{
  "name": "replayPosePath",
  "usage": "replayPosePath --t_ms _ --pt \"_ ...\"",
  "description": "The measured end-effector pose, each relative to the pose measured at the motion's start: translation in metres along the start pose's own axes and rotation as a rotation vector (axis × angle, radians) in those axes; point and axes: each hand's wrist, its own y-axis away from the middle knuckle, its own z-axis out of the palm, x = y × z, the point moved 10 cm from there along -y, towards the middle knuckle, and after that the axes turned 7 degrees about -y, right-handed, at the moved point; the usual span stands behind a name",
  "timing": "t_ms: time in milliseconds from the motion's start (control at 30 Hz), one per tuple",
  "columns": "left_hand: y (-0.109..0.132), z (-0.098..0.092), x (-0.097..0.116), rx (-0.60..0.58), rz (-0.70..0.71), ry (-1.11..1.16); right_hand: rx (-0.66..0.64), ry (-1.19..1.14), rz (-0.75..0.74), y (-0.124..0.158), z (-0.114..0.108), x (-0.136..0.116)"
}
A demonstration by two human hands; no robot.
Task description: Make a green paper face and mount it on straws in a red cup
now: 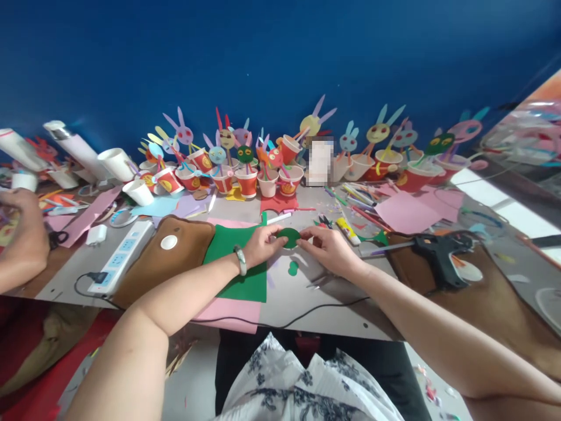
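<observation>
Between my two hands is a dark green paper oval [289, 238], held just above the table. My left hand [264, 244] pinches its left edge, with a pale bangle on that wrist. At the opposite edge, the fingers of my right hand [323, 247] are closed on the same oval. Small green paper pieces [293, 268] lie on the table below it. Beneath my left forearm rests a green paper sheet [241, 280], on top of a pink sheet [232, 316]. A yellow glue tube [348, 231] lies beyond my right hand.
Paper cups [222, 180] with paper rabbit figures line the back by the blue wall. A glue gun [442, 260] rests on a brown mat [403, 263] at right. At left are a power strip [125, 254] and another person's arm [21, 240]. A black cord [302, 313] crosses the front.
</observation>
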Motion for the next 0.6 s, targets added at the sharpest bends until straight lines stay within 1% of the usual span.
replayPosePath --t_ms 133,267,400,500,600 --pt "0.001 0.004 0.002 -0.027 -0.001 -0.006 0.009 -0.061 -0.012 0.001 -0.001 0.003" --pt "0.001 0.001 -0.006 0.037 -0.077 -0.001 -0.012 -0.013 0.016 0.001 -0.003 0.012" --pt "0.003 0.007 -0.01 0.026 -0.111 0.001 -0.073 0.041 0.072 0.001 0.003 0.025" --pt "0.004 0.009 -0.007 0.023 -0.094 -0.089 -0.107 0.089 0.113 0.001 0.009 0.033" --pt "0.003 0.004 0.002 0.063 -0.019 -0.286 -0.126 0.166 0.151 0.0 0.011 0.04"
